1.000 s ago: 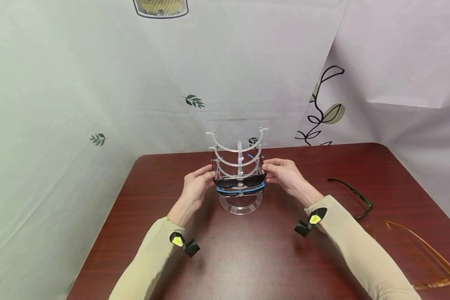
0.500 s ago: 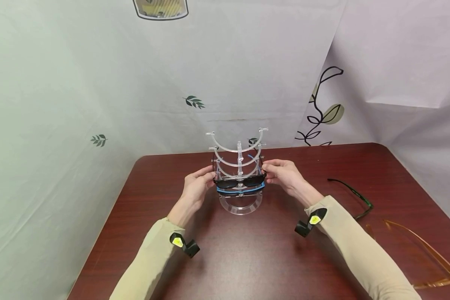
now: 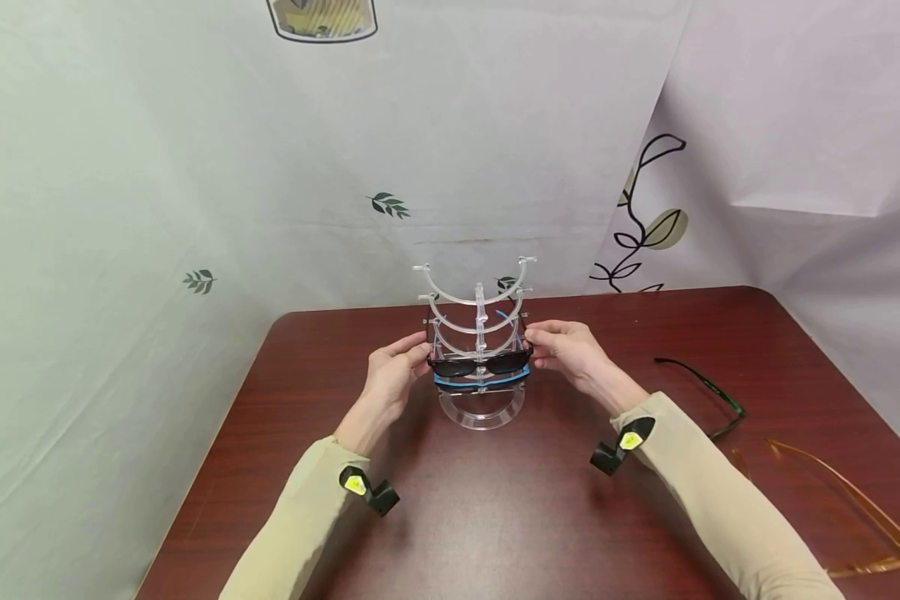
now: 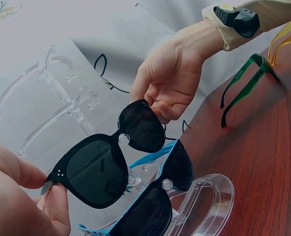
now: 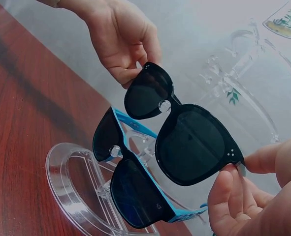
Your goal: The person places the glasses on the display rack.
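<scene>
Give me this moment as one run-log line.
Left hand: pinches black sunglasses | Right hand: pinches their other side | Place: at clear stand, above blue-framed sunglasses | Table: green glasses, amber glasses, right of stand

Black sunglasses between left grip and right grip on a clear stand

from the head, both hands are overlooked; rounded black sunglasses between are shared by close, opposing wrist views.
</scene>
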Demonstrator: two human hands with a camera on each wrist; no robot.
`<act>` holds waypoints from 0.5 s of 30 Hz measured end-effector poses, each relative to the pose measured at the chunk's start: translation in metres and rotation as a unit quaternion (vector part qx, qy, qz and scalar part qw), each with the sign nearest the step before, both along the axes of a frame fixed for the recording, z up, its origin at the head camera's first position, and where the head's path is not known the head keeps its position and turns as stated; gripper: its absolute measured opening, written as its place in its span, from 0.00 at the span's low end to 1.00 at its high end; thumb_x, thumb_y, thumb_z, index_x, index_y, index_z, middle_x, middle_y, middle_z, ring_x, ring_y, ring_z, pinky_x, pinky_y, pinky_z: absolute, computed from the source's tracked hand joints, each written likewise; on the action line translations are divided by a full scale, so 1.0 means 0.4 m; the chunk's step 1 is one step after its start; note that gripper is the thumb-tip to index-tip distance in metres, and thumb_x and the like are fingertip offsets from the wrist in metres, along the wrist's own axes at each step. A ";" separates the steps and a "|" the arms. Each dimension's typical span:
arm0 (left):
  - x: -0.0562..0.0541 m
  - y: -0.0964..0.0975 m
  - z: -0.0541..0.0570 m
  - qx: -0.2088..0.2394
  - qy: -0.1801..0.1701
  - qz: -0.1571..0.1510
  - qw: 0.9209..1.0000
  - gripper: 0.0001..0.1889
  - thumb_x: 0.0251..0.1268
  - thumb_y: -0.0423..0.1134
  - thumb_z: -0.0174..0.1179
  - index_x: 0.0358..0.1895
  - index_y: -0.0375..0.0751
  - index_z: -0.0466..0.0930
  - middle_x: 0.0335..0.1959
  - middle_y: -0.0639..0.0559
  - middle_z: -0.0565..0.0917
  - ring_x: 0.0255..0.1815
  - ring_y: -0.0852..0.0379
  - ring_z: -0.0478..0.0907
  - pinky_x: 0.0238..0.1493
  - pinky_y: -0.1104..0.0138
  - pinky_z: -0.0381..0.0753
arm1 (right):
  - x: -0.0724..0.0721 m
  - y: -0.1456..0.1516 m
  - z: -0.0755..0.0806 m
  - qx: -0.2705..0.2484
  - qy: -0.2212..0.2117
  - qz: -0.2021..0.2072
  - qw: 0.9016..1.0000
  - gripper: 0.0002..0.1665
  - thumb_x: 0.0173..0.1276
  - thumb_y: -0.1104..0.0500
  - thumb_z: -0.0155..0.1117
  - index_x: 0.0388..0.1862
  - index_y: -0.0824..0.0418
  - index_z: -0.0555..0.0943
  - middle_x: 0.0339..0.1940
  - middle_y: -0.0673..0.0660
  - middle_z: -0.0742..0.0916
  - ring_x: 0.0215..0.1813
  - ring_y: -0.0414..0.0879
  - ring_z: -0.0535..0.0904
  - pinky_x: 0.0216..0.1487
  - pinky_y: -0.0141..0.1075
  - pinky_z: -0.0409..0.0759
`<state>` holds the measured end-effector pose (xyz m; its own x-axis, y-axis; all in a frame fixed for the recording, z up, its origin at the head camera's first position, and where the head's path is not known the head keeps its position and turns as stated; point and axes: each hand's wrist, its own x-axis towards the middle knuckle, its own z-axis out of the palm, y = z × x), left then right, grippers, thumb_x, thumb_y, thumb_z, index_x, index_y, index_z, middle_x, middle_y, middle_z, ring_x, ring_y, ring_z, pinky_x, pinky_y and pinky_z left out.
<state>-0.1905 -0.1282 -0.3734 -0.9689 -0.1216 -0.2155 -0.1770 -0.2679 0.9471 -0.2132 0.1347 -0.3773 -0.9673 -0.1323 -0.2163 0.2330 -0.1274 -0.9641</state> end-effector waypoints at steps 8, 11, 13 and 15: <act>0.001 0.000 0.003 -0.008 0.000 -0.001 1.000 0.20 0.68 0.24 0.58 0.61 0.21 0.74 0.43 0.39 0.82 0.34 0.60 0.82 0.36 0.74 0.82 | 0.001 0.001 0.003 0.001 -0.001 -0.001 1.000 0.15 0.71 0.67 0.63 0.51 0.76 0.77 0.30 0.52 0.85 0.26 0.40 0.79 0.28 0.28 0.82; 0.000 -0.001 0.002 -0.011 -0.004 0.001 1.000 0.20 0.68 0.24 0.58 0.61 0.21 0.75 0.46 0.37 0.83 0.31 0.61 0.81 0.34 0.74 0.82 | 0.001 0.002 0.004 0.003 0.000 -0.001 1.000 0.16 0.72 0.67 0.62 0.53 0.78 0.76 0.31 0.53 0.86 0.26 0.39 0.80 0.27 0.28 0.81; 0.001 -0.002 0.001 -0.012 -0.009 0.002 1.000 0.20 0.68 0.25 0.58 0.61 0.22 0.75 0.46 0.36 0.83 0.28 0.62 0.80 0.32 0.75 0.82 | 0.002 0.003 0.003 0.006 0.000 -0.002 1.000 0.17 0.72 0.67 0.62 0.53 0.78 0.75 0.31 0.53 0.87 0.26 0.39 0.80 0.27 0.28 0.81; 0.001 -0.003 0.000 -0.012 -0.012 0.002 1.000 0.19 0.68 0.25 0.58 0.61 0.23 0.75 0.44 0.37 0.83 0.26 0.63 0.79 0.30 0.76 0.81 | 0.002 0.004 0.003 0.008 0.000 -0.001 1.000 0.18 0.72 0.66 0.62 0.54 0.78 0.75 0.31 0.54 0.87 0.26 0.39 0.81 0.27 0.27 0.81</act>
<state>-0.1901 -0.1295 -0.3734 -0.9628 -0.1309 -0.2365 -0.1995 -0.2464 0.9484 -0.2124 0.1362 -0.3763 -0.9678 -0.1267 -0.2176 0.2320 -0.1119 -0.9663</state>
